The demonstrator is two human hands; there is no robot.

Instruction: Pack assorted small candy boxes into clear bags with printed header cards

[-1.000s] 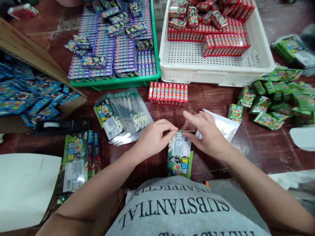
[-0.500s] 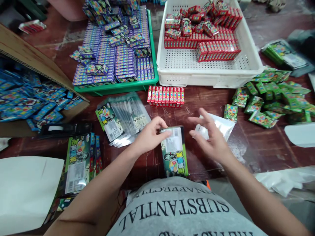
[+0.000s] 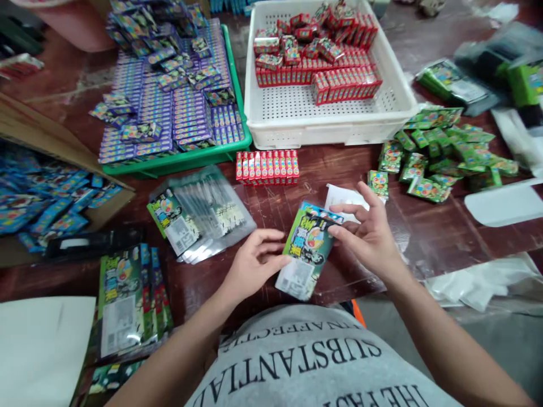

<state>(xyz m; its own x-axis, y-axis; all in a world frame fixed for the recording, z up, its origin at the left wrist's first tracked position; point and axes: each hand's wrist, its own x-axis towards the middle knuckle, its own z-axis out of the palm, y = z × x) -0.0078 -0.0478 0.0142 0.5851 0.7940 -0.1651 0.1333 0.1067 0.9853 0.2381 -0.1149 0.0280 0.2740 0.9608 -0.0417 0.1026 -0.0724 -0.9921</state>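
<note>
A green and black printed pouch (image 3: 308, 249) with a pale label is tilted in front of my body, blue small boxes (image 3: 318, 210) showing at its upper end. My left hand (image 3: 257, 263) grips its left edge, thumb on the front and fingers bent behind. My right hand (image 3: 367, 234) pinches the upper right edge between thumb and fingers. Just beyond the pouch lies a white sheet or bag (image 3: 345, 199), partly covered by my right hand. A row of red small boxes (image 3: 267, 167) stands farther forward, near a fan of clear-fronted flat pouches (image 3: 212, 212).
A green tray (image 3: 178, 163) holds purple boxes, and a white crate (image 3: 335, 129) holds red ones. Loose green packets (image 3: 449, 152) lie to the right. At left are a carton (image 3: 55, 127) of blue packets, filled pouches (image 3: 123, 299) and a white board (image 3: 42, 345).
The pouch has been turned end for end, its label now toward me and blue boxes showing at the far end. My right hand has come onto it. The view has shifted right.
</note>
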